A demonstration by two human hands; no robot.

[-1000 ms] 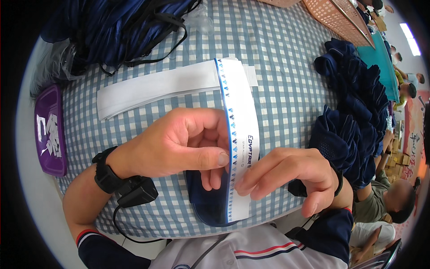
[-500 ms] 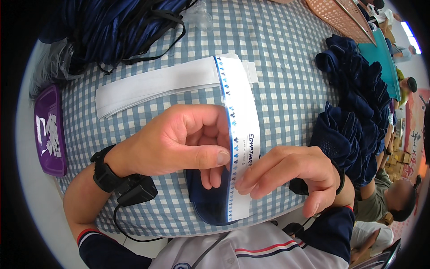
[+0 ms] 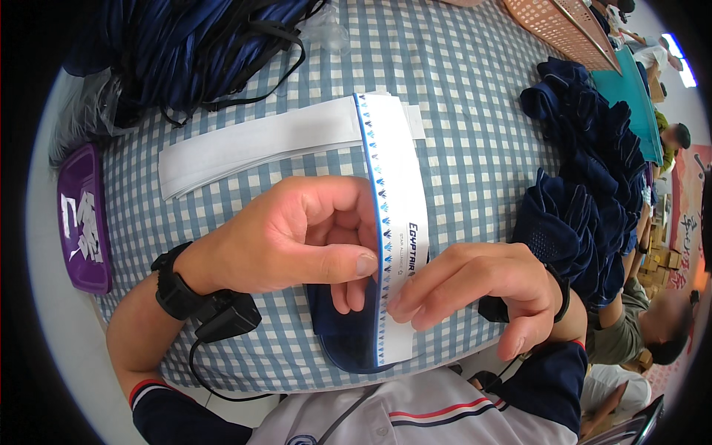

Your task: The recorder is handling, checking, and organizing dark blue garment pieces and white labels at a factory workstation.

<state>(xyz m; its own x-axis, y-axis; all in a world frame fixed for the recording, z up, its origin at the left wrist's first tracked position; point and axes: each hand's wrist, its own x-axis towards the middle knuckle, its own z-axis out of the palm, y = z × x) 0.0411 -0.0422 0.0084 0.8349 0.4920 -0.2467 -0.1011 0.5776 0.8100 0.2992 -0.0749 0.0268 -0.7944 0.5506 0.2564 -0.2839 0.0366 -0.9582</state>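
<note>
A long white paper strip [image 3: 397, 178] with a blue patterned border and dark print stands lengthwise in front of me. My left hand [image 3: 319, 237] is closed on its left edge, thumb at the edge and the other fingers curled behind. The bent fingertips of my right hand [image 3: 482, 285] touch the strip's lower right part, while the thumb stays apart. Beneath the strip's near end lies a dark navy cloth piece [image 3: 345, 326], partly covered, so its kind cannot be made out. Behind the strip's far part lies a stack of white paper strips [image 3: 259, 144].
A checked cloth [image 3: 475, 148] covers the table. Navy pieces with black straps [image 3: 200, 52] are heaped at far left, above a purple tray [image 3: 85, 222] holding white slips. Navy fabric [image 3: 586, 178] is piled at right. Beyond stand a peach basket [image 3: 564, 30] and a teal bin [image 3: 630, 104].
The held strip has shifted very slightly to the left and its printed face is turned a little. Both hands keep nearly the same pose. People in the right background have moved.
</note>
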